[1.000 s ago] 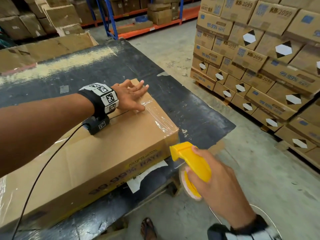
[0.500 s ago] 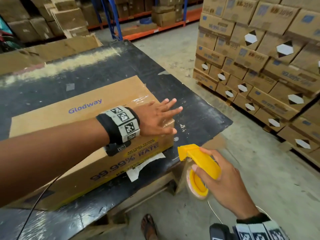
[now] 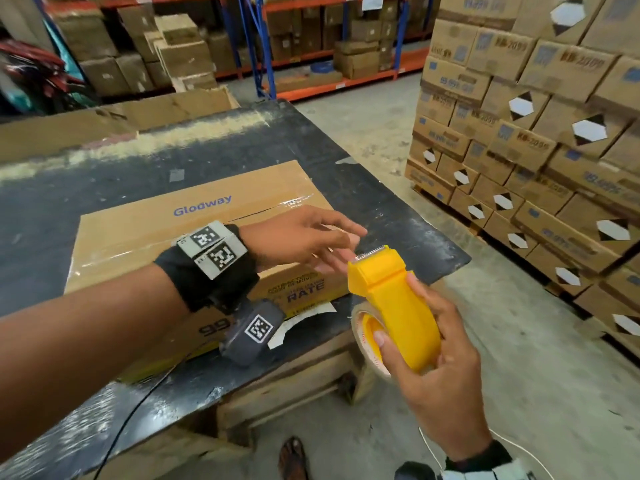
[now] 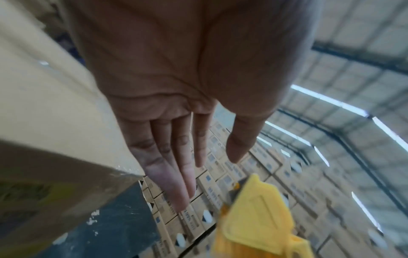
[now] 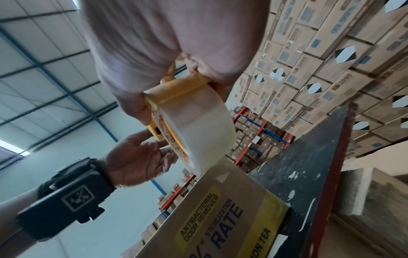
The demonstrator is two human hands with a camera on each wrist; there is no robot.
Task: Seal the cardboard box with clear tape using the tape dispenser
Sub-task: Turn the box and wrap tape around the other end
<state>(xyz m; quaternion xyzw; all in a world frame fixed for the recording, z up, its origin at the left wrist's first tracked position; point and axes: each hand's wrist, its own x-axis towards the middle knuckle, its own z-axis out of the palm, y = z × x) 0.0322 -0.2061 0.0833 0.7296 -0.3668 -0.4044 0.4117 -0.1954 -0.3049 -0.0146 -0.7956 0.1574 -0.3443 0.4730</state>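
Yellow tape dispenser (image 3: 394, 306) sits in the right hand (image 3: 440, 368), fingers and thumb wrapped round its body and the clear tape roll (image 5: 198, 125); serrated cutter end points up and away. It is held off the near right corner of the bench (image 3: 398, 216), just beside the cardboard box (image 3: 194, 233), not touching it.

Left hand (image 3: 304, 237) hovers above the box's right end, fingers straight and loosely spread, tips reaching toward the cutter. It holds nothing. Cannot tell whether a fingertip touches a loose tape end.

Progress, judged: glossy clear tape already shows across the box top near its right end and along the centre seam. A dark gap in the seam is visible, so at least 1 more strip looks needed. Probable current step: finding the free tape end before the next pass.

Surface: dark, scuffed bench top with a pale worn band along the far side, set on a wooden frame. A white paper scrap lies under the box's near edge.

Room: warehouse, concrete floor, stacked cartons (image 3: 540, 133) on the right, blue-and-orange racking (image 3: 263, 46) behind.
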